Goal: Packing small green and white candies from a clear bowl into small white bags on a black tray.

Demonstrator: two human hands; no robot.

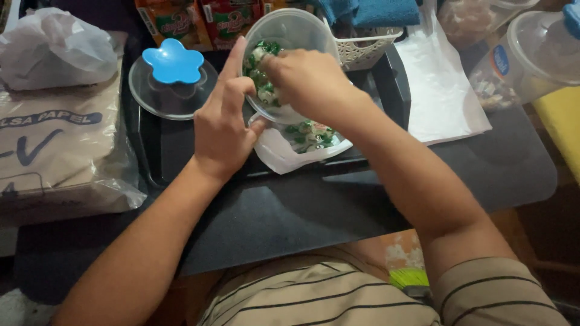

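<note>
So the person's got a clear plastic tub tipped toward them over a black tray on the desk. The left hand is wrapped around the tub's near side, index finger sticking up along the wall and thumb hooked under the rim. The right hand is reaching into the mouth of the tub, fingers curled down on the green and white wrapped candies inside; can't tell exactly how many it's pinching. Right below the tub there's a small clear bag with more of the same candies in it, lying just beside the left thumb. The tub's lid with a blue flower-shaped knob sits to the left.
</note>
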